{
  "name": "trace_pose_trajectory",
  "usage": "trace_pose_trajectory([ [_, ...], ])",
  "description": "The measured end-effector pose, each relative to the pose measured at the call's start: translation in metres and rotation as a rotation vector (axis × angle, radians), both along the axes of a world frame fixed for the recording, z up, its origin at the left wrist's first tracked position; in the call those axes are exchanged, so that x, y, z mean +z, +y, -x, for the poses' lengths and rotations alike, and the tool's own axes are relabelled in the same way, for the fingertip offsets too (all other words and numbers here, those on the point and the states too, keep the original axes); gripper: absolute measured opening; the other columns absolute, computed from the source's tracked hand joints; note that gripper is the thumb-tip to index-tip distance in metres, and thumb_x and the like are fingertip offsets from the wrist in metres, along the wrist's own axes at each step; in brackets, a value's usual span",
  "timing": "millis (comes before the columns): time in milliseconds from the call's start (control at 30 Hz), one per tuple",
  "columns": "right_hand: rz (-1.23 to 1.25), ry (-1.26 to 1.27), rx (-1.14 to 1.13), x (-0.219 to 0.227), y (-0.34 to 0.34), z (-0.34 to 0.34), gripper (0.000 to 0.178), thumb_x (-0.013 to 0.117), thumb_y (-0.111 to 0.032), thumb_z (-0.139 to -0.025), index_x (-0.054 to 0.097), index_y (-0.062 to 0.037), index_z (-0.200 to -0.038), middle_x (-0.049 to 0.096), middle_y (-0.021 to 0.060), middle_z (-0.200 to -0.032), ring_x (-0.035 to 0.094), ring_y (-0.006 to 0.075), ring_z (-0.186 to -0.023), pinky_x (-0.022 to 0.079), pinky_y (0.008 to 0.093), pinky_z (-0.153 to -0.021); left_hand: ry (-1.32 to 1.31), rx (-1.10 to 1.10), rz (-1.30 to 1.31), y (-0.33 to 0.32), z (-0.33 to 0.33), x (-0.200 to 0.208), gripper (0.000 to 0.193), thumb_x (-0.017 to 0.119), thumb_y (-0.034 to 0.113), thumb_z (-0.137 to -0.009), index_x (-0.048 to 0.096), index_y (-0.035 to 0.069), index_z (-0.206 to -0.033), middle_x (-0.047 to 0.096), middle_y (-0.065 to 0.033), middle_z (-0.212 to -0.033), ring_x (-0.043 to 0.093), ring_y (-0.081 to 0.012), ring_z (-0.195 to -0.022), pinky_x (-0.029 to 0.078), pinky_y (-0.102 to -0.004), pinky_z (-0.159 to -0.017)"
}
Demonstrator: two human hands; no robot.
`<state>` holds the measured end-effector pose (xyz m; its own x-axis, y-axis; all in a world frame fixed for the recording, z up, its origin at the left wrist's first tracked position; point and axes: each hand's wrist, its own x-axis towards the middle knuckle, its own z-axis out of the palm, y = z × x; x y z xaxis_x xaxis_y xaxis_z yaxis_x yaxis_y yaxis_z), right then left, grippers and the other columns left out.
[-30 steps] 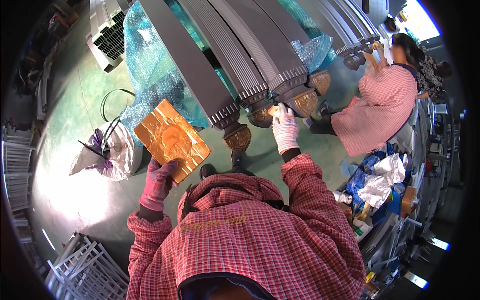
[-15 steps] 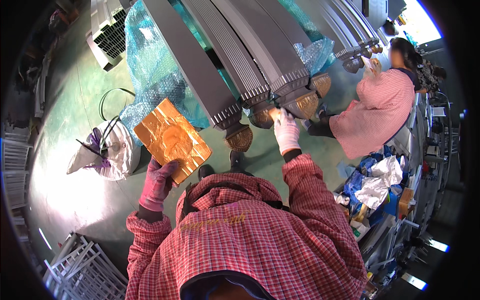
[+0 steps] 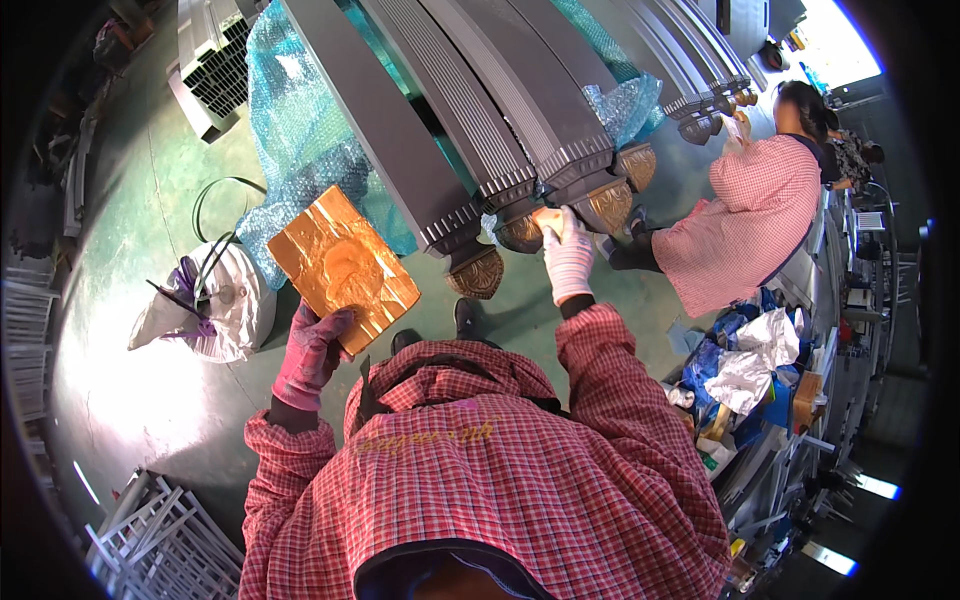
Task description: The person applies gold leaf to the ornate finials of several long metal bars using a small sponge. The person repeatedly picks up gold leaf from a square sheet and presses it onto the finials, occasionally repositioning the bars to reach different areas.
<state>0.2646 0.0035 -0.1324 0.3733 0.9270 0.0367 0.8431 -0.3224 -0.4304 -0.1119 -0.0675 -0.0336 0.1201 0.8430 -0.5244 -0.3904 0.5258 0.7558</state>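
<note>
My left hand [image 3: 312,352], in a pink glove, grips the lower edge of a flat board [image 3: 378,258] smeared with gold paint. In a pale striped glove, my right hand [image 3: 569,257] pinches a small yellowish sponge [image 3: 548,219]. That sponge is against the carved end cap [image 3: 520,234] of a fluted grey post [image 3: 450,95]. To its right, another cap [image 3: 610,207] shows gold on its raised pattern. A duller gold cap [image 3: 476,274] ends the plain grey post [image 3: 375,120] on the left.
Teal bubble wrap [image 3: 300,130] lies under and beside the posts. A white sack [image 3: 235,310] with straps stands at left. Another person [image 3: 745,210] in a checked smock works at right, near a heap of blue and silver wrapping [image 3: 750,370]. White metal racks [image 3: 160,535] are at lower left.
My right hand and the sponge have shifted slightly left and up on the middle cap. The gold board has moved slightly in my left hand's grip; the whole view has shifted a little.
</note>
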Motion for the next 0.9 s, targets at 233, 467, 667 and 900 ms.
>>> trace_pose_trajectory([
  [233,-0.180,1.254,-0.230,-0.039,-0.027,-0.023,0.028,0.062,-0.017,-0.075,0.064,-0.0026,-0.099,0.066,0.0072,-0.094,0.062,0.0212,-0.086,0.046,0.0326,-0.084,0.031,0.016,-0.019,-0.005,0.008,0.000,0.043,0.057,0.006,-0.083,0.047,0.008,-0.124,0.064,-0.0065,-0.097,0.061,-0.0130,-0.059,0.044,-0.0196,-0.039],
  [467,0.020,2.310,-0.160,-0.087,-0.011,-0.063,0.024,0.055,-0.005,-0.077,0.057,0.0005,-0.101,0.061,0.0067,-0.105,0.056,0.0203,-0.105,0.040,0.0320,-0.097,-0.030,0.048,-0.006,-0.008,0.016,-0.004,0.041,0.061,0.003,-0.081,0.048,0.009,-0.119,0.063,-0.0067,-0.096,0.062,-0.0149,-0.063,0.048,-0.0219,-0.039],
  [667,0.090,1.876,-0.004,-0.087,-0.018,-0.040,0.037,0.054,-0.013,-0.076,0.057,0.0044,-0.109,0.063,0.0081,-0.102,0.057,0.0207,-0.101,0.040,0.0313,-0.095,0.005,0.063,0.005,-0.008,0.012,-0.002,0.039,0.060,0.002,-0.080,0.051,0.009,-0.117,0.063,-0.0063,-0.096,0.062,-0.0146,-0.062,0.047,-0.0214,-0.037],
  [900,0.075,1.840,0.095,-0.098,-0.026,-0.035,0.027,0.056,-0.014,-0.074,0.060,0.0019,-0.095,0.062,0.0073,-0.091,0.057,0.0203,-0.089,0.042,0.0320,-0.086,0.024,-0.022,0.001,0.000,0.004,-0.002,0.040,0.060,0.001,-0.080,0.050,0.007,-0.119,0.063,-0.0075,-0.098,0.062,-0.0143,-0.061,0.047,-0.0207,-0.037],
])
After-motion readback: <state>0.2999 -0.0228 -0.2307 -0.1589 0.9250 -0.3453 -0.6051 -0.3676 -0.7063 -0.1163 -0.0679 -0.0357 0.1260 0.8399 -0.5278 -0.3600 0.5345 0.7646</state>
